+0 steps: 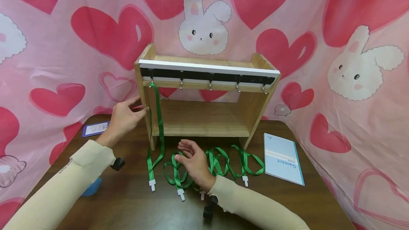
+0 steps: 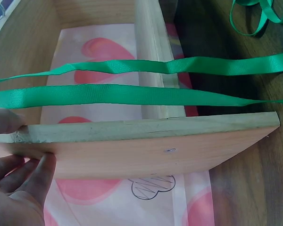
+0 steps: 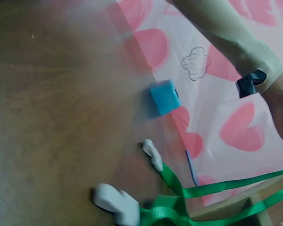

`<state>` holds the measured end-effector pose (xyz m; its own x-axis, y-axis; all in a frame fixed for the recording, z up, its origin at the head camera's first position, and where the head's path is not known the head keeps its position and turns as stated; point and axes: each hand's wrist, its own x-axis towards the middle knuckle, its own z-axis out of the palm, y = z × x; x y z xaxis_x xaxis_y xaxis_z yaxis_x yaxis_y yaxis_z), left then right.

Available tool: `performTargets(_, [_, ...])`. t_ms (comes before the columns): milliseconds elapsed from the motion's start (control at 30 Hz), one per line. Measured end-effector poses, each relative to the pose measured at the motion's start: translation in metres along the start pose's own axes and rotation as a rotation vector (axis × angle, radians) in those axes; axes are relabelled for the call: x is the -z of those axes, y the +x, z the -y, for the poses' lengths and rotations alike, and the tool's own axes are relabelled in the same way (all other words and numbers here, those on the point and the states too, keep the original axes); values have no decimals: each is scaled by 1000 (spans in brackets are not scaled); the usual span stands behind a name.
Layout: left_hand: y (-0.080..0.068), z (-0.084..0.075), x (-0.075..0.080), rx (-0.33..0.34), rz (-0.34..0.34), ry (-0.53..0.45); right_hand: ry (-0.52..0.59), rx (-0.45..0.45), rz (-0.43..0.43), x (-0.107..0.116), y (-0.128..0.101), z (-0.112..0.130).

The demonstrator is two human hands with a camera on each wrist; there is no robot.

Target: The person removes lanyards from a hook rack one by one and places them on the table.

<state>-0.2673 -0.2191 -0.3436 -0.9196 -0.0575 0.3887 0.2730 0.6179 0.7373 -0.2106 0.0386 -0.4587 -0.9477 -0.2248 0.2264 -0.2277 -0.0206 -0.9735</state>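
A small wooden shelf (image 1: pixel 201 118) stands on the table, with a row of metal hooks (image 1: pixel 210 87) along its front. My left hand (image 1: pixel 125 115) grips the shelf's left side panel (image 2: pixel 132 134), thumb at the front edge and fingers against the outer face. From the leftmost hook hangs a green lanyard (image 1: pixel 158 113), its white clip (image 1: pixel 152 185) lying toward me on the table. My right hand (image 1: pixel 196 164) is over the coiled green lanyards in front of the shelf, fingers loosely bent and holding nothing. It hides part of them; one coiled lanyard (image 1: pixel 175 173) shows just left of it.
More coiled lanyards (image 1: pixel 244 160) lie right of my right hand. A light-blue notepad (image 1: pixel 283 159) is at the table's right, a blue-framed card holder (image 1: pixel 95 129) at the left. A blue block (image 3: pixel 165 97) sits near the left table edge. Patterned cloth surrounds the table.
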Motion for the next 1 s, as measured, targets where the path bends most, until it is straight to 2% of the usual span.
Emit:
performTargets(267, [-1,-1,1,2,5,-9,-56,82,1,6,12,21])
performTargets(467, [-1,-1,1,-1,7,-14,-48,164,-4,11,26,43])
performTargets(600, [-2,0,0,3,13,-22,-18,220,28,13,33,59])
performTargets(833, [-2,0,0,4,14,-30,39,370,99,9,49,87])
performTargets(1000, [0,1,-1,5,-1,-36,8,461,117,1,61,105])
